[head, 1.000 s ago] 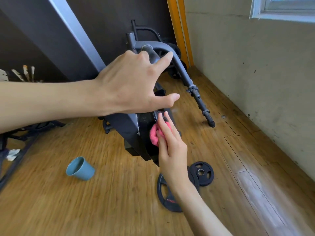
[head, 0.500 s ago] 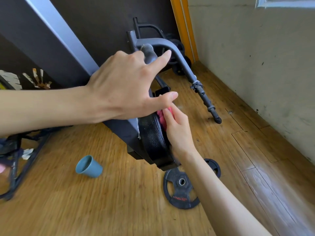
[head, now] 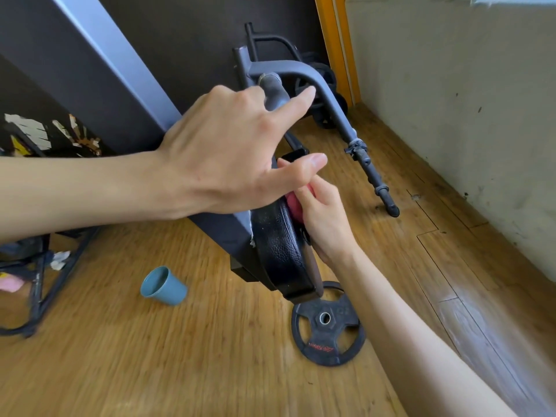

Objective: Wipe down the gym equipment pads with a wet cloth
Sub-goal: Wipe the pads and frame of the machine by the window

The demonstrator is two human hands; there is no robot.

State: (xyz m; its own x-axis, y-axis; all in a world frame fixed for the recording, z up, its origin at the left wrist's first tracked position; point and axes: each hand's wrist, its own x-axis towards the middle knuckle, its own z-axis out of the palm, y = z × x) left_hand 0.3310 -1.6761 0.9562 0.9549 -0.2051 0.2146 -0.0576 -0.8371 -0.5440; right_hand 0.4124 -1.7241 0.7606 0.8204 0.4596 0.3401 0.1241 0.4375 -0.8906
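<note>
A black leather pad point(head: 279, 245) stands on edge, fixed to a dark slanted frame point(head: 99, 64) of the gym machine. My right hand point(head: 326, 224) holds a pink cloth point(head: 296, 206) against the pad's right face; only a small part of the cloth shows between the fingers. My left hand point(head: 231, 152) reaches over the top of the pad with the thumb and forefinger stretched out; what its palm touches is hidden. Behind the left hand a grey curved bar with a handle grip point(head: 275, 91) juts up.
A blue cup point(head: 164, 285) lies tipped on the wooden floor left of the pad. A black weight plate point(head: 328, 326) lies flat below the pad. A thin dark bar point(head: 370, 173) slants down to the floor near the right wall. A black metal stand point(head: 36, 275) is at the left.
My right hand with the pink cloth has slid up along the pad's right side. The view has shifted, so the pad's edge and the weight plate now show more fully.
</note>
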